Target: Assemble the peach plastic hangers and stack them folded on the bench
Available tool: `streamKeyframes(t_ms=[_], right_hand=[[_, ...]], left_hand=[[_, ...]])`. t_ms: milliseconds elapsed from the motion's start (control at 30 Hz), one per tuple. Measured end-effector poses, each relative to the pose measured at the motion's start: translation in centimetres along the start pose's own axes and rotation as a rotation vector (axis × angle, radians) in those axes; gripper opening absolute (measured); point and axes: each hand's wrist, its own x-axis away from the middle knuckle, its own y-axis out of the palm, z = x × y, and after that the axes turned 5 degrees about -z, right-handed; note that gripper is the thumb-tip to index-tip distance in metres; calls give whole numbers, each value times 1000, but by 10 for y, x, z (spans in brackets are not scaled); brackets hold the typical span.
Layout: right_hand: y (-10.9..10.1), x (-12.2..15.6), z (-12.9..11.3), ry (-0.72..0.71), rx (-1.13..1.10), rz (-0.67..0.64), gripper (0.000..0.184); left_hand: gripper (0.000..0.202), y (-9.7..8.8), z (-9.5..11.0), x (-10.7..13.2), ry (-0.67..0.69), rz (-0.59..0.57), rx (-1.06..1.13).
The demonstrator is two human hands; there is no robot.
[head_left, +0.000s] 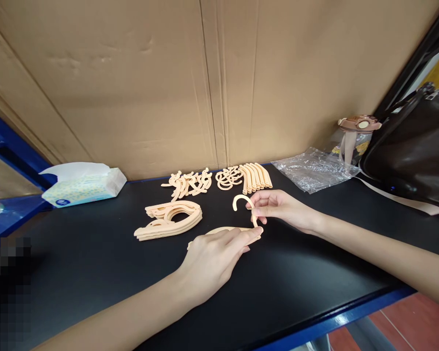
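Pinched in the fingers of my right hand (272, 207) is a cream plastic hanger hook (243, 198), its curve pointing up and left. The hook's lower end meets the tip of a folded cream hanger body (221, 229) on the table. My left hand (215, 258) lies over that body and grips its right end, hiding much of it. Left of my hands sits a stack of folded hanger pieces (168, 222). Behind are a pile of loose hooks (229, 178), a row of curved hanger arms (256, 176) and a heap of small curved parts (190, 184).
A tissue pack (84, 187) lies at the left of the black table (95, 273). To the right are a clear plastic bag (309, 168), a drink bottle (354, 139) and a dark bag (409, 146) with a strap. A cardboard wall (149, 87) closes the back.
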Motion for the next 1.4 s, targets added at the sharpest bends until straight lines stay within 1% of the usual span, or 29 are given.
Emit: streamKeyframes(t_ms=[167, 300, 433, 500, 600, 700, 800, 967, 1067, 1400], right_hand=[[1, 1, 1, -44, -2, 78, 17], [2, 1, -1, -88, 9, 137, 19], [1, 1, -1, -93, 12, 129, 21], [0, 1, 0, -104, 2, 125, 23], [1, 1, 1, -122, -8, 136, 34], [2, 1, -1, -130, 20, 152, 45], [5, 1, -3, -129, 73, 173, 51], [7, 2, -4, -148, 143, 230, 54], [7, 3, -5, -142, 170, 234, 56], [8, 1, -3, -104, 192, 227, 59]], left_hand=[[36, -1, -1, 1, -88, -10, 83], [38, -2, -1, 0, -163, -35, 108], [36, -4, 1, -2, -214, -83, 132], [34, -5, 1, -3, -267, -100, 170], [31, -7, 2, -4, -332, -101, 223], [30, -8, 1, -5, -344, -123, 248], [29, -9, 1, -6, -367, -138, 288], [29, -9, -1, -8, -402, -126, 401], [29, -7, -3, -8, -411, -134, 447], [28, -7, -4, -7, -429, -138, 429]])
